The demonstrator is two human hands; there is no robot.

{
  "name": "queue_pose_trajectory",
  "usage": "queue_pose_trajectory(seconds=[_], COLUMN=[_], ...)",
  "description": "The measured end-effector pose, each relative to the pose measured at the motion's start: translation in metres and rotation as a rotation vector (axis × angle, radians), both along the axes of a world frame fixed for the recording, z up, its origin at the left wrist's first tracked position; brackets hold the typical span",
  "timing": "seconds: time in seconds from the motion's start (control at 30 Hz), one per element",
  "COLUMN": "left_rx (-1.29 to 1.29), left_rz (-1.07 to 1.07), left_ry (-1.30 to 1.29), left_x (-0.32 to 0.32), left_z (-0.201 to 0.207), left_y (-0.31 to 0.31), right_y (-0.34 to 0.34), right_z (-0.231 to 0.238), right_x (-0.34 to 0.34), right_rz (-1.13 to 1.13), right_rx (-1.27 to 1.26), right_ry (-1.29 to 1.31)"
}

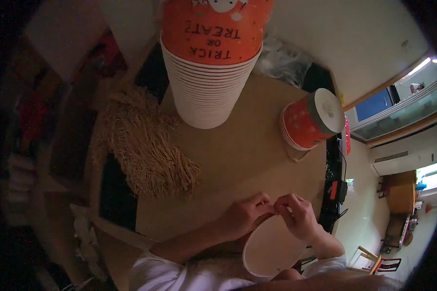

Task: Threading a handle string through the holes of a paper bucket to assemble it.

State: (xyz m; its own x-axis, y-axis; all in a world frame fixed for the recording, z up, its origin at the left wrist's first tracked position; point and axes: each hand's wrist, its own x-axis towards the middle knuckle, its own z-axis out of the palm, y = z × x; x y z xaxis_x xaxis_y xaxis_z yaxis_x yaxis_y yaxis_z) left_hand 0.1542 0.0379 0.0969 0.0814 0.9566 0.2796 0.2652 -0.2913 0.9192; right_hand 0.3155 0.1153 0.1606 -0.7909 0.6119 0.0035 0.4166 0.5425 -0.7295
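Observation:
A paper bucket [272, 245] rests tilted in front of my body, its white inside facing up and its rim toward my hands. My left hand [250, 213] is closed in a pinch at the bucket's far rim. Right beside it my right hand [298, 218] pinches too, its fingertips close to those of the left and its palm over the rim. What lies between the fingertips is too small and dim to make out. Left of my hands lies a loose bundle of tan cords [145, 150], frayed into many strands.
A tall nested stack of white paper buckets [206, 92], topped by a printed orange one, stands at the far side of the brown board [228, 160]. Several orange buckets [306, 121] sit upside down at right. Clear plastic wrap [284, 60] lies behind; a black cable [344, 191] runs along the right edge.

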Motion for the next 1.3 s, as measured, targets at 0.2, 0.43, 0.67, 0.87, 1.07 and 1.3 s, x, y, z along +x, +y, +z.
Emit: queue_pose_trajectory(seconds=[0.2, 0.43, 0.67, 0.87, 1.07, 1.3], left_rx=[-0.05, -0.095, -0.536, -0.611, -0.79, -0.773], left_rz=[-0.018, -0.01, -0.11, -0.278, -0.303, -0.237], left_ry=[-0.247, -0.269, -0.606, -0.925, -0.936, -0.916], left_x=[0.002, 0.001, -0.009, -0.009, -0.02, -0.016], left_z=[-0.006, -0.015, 0.004, -0.009, 0.005, -0.003], left_y=[0.003, 0.002, 0.011, 0.011, 0.016, 0.011], right_y=[-0.002, 0.008, 0.007, -0.001, -0.01, -0.012], right_z=[0.005, 0.015, 0.014, 0.01, 0.005, 0.005], right_x=[-0.001, -0.003, -0.002, -0.003, -0.004, -0.004], right_rz=[-0.011, -0.122, -0.104, -0.022, -0.015, 0.059], right_rx=[0.044, -0.3, -0.189, -0.042, 0.408, 0.563], right_ry=[-0.015, -0.161, -0.129, -0.031, 0.033, 0.033])
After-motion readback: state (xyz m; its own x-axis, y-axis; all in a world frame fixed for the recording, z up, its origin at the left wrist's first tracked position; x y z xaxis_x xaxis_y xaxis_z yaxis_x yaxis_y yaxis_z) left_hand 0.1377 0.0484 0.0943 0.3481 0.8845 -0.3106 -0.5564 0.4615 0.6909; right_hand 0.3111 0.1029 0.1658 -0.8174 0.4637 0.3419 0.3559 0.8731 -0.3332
